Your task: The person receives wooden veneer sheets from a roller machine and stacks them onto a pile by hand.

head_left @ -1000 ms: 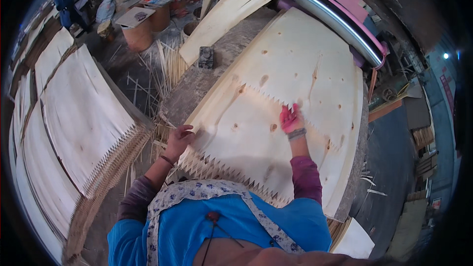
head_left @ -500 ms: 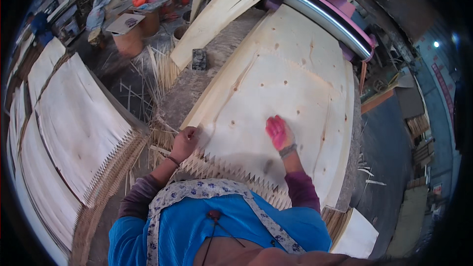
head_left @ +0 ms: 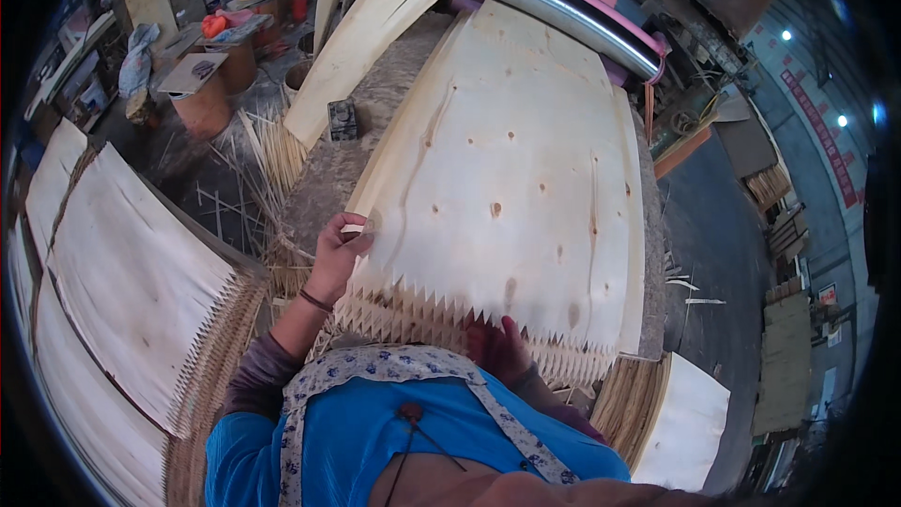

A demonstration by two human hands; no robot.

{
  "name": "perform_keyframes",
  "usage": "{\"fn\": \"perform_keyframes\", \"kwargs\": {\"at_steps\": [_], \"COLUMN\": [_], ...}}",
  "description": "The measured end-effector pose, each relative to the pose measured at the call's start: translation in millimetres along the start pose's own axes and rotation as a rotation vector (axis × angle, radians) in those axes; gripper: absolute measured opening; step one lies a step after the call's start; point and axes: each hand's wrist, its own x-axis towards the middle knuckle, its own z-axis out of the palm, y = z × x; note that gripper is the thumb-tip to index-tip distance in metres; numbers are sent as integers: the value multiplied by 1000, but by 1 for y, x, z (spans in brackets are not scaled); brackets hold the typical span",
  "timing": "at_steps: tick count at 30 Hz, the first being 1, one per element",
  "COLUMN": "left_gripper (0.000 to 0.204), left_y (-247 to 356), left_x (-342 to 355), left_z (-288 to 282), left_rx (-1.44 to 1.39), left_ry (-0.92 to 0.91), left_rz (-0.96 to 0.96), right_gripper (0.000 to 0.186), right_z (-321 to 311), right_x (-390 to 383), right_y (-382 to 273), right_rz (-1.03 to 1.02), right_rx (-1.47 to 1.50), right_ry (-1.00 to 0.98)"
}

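Observation:
A large pale wood veneer sheet point(head_left: 526, 169) with brown knots lies on top of a stack in front of me. Its near edge is jagged, and the toothed edges of more sheets point(head_left: 394, 319) show below it. At the sheet's left edge, my left hand point(head_left: 336, 249) is closed, its thumb and fingers pinching the rim. My right hand point(head_left: 497, 347), reddish pink on the palm side, is at the jagged near edge. Its fingers are apart and touch the teeth; shade and the sheet's edge partly hide them.
A shiny metal roller point(head_left: 563, 5) with pink ends spans the stack's far end. Another veneer stack point(head_left: 131, 272) stands at left. A dark block point(head_left: 343, 120) and a loose veneer strip point(head_left: 366, 47) lie beyond my left hand. A smaller stack point(head_left: 680, 422) stands at lower right.
My right hand has come off the sheet's surface and moved toward me to the jagged edge. My left hand stays at the left edge, its fingers slightly raised. The view has shifted rightward.

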Motion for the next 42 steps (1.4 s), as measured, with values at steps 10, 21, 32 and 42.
{"fn": "perform_keyframes", "kwargs": {"at_steps": [10,21,32,42], "left_gripper": [32,30,31,38], "left_y": [-37,-62,-103,-105], "left_x": [4,-5,-4,1], "left_z": [-42,-49,-58,-51], "left_rx": [81,124,913,1148], "left_ry": [182,230,221,177], "left_rz": [-110,-203,284,248], "right_gripper": [31,17,30,38], "right_z": [3,0,8,-24], "right_x": [67,159,234,157], "right_y": [-71,-176,-275,-172], "right_rz": [-317,-414,-633,-494], "right_rx": [-212,-44,117,-191], "right_ry": [312,335,210,85]}}
